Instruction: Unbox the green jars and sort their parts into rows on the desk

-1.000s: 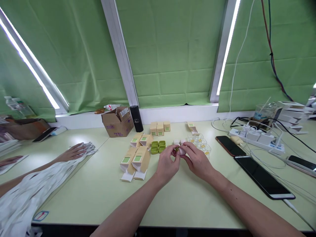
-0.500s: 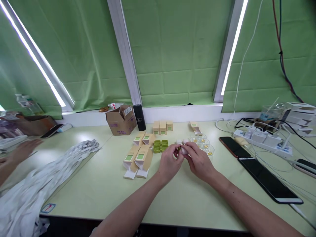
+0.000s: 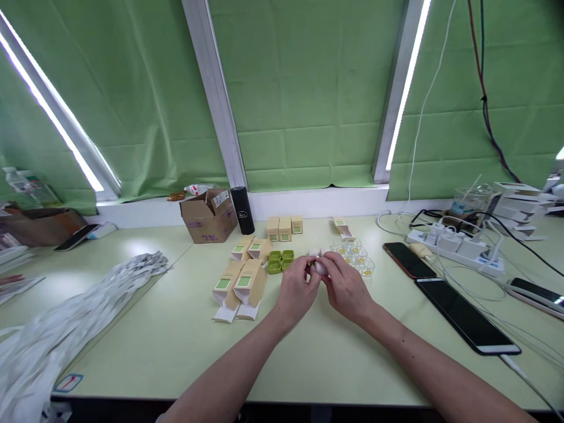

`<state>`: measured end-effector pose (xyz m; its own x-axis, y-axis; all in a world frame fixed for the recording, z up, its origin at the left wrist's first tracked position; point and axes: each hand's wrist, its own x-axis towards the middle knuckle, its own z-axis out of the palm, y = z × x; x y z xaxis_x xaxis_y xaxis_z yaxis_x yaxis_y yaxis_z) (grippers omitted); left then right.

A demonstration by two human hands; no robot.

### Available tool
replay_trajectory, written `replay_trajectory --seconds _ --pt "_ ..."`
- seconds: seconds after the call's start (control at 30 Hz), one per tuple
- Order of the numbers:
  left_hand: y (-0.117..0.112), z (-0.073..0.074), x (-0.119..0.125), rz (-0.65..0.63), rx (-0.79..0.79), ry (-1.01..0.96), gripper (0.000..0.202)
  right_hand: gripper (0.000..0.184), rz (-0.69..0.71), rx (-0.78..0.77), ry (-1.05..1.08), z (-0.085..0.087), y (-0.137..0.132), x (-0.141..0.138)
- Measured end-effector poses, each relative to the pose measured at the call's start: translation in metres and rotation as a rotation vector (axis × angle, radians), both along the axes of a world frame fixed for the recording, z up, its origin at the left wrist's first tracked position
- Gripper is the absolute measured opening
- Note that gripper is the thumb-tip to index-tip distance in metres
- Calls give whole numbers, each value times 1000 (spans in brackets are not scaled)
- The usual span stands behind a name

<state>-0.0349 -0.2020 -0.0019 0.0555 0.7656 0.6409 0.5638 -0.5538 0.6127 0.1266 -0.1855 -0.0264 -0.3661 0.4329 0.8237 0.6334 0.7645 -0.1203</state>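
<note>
My left hand (image 3: 298, 289) and my right hand (image 3: 347, 290) meet over the middle of the table, fingers pinched around a small rounded white piece (image 3: 320, 268). Its exact kind is too small to make out, and my fingertips cover part of it. Just left of my hands sit several small green square containers (image 3: 274, 267). Behind my right hand are clear plastic cups (image 3: 366, 269) with yellow centres. Another small white piece (image 3: 314, 252) shows partly behind my fingers.
Left of the green containers lie beige cartons with open flaps (image 3: 250, 282); smaller cartons (image 3: 285, 228) stand behind. A cardboard box (image 3: 209, 217) and black bottle (image 3: 242, 210) are farther back. Phones (image 3: 467, 317) and a power strip (image 3: 456, 249) lie right, white strips (image 3: 97, 311) left.
The view has turned slightly right, so things sit farther left. The white piece shows more between my fingers. Another person's hand at the left has drawn back toward the frame edge.
</note>
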Motion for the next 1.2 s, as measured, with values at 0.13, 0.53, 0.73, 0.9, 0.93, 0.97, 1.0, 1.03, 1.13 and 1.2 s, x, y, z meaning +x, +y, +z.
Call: replay_trajectory --seconds 0.13,0.53,0.73,0.9,0.93,0.97,1.0,1.03,1.13,1.2 --pt "0 -1 0 14 -11 5 22 42 -5 2 3 0 -1 -1" --pt "11 -11 -16 -281 29 -25 41 36 83 -149 129 -7 5 14" --pt "14 -15 -13 -258 -16 -103 41 33 136 -199 208 -4 3 13" --pt "10 -11 -8 -269 -37 -147 42 29 144 -254 311 -5 2 7" --pt "10 -10 -8 -269 -36 -149 42 28 148 -262 325 -5 1 6" --pt "10 -10 -7 -268 -35 -151 42 27 154 -269 341 -5 1 6" --pt "10 -10 -7 -263 -35 -152 42 26 162 -277 365 -5 1 5" --pt "11 -11 -8 -253 -38 -155 43 26 171 -290 406 -4 1 5" --pt "16 -14 -13 -196 -63 -173 42 29 204 -378 636 1 3 9" --pt "20 -15 -18 -157 -79 -192 42 34 247 -490 801 5 6 14"
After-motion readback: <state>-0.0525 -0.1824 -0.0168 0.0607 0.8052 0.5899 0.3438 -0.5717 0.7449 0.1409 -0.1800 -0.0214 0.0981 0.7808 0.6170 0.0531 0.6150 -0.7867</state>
